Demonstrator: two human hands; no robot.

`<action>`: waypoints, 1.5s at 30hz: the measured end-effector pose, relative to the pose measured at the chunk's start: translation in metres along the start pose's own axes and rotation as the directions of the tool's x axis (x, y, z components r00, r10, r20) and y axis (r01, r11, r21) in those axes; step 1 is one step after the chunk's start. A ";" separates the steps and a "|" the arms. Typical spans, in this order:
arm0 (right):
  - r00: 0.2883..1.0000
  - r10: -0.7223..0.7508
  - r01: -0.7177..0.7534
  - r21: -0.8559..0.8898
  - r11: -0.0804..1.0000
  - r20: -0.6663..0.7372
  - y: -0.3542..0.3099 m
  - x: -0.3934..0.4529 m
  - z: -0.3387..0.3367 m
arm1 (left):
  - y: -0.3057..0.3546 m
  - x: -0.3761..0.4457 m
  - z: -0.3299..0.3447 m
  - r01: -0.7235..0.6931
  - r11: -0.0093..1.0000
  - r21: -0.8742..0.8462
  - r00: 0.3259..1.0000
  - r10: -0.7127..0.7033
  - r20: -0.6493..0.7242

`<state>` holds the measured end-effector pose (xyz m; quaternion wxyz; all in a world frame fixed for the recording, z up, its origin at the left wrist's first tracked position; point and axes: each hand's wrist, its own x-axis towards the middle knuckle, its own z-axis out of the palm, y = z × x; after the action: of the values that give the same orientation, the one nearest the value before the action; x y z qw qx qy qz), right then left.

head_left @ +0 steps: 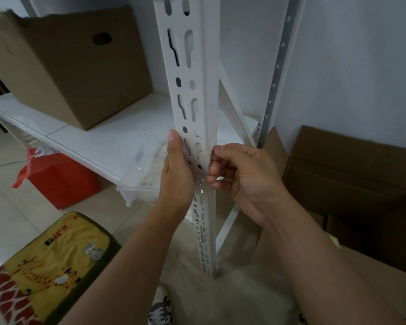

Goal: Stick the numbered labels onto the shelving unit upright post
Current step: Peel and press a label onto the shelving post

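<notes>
A white slotted upright post (198,95) of the shelving unit runs down the middle of the head view. My left hand (177,174) lies flat against the post's left face, thumb up along the edge. From the right, my right hand (239,174) has its fingertips curled against the post's front corner at the same height. No numbered label shows clearly; anything between the fingertips and the post is hidden.
A white shelf (92,137) carries a brown cardboard box (75,66) and a clear plastic tray (148,170). A red bag (61,179) and a yellow giraffe cushion (47,266) lie on the tiled floor at left. Open cardboard boxes (352,174) stand at right.
</notes>
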<state>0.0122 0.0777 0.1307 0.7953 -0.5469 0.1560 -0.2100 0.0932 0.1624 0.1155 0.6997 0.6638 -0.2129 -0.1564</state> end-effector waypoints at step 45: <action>0.604 -0.777 0.510 -0.664 0.546 -0.175 0.054 -0.012 0.023 | 0.005 -0.009 0.009 -0.070 0.995 -0.073 0.998 0.069 -0.008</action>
<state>0.0214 0.1190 0.0882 0.4012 -0.7031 0.1699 -0.5619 0.0806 0.1592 0.1194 0.7292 0.6303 -0.2280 -0.1378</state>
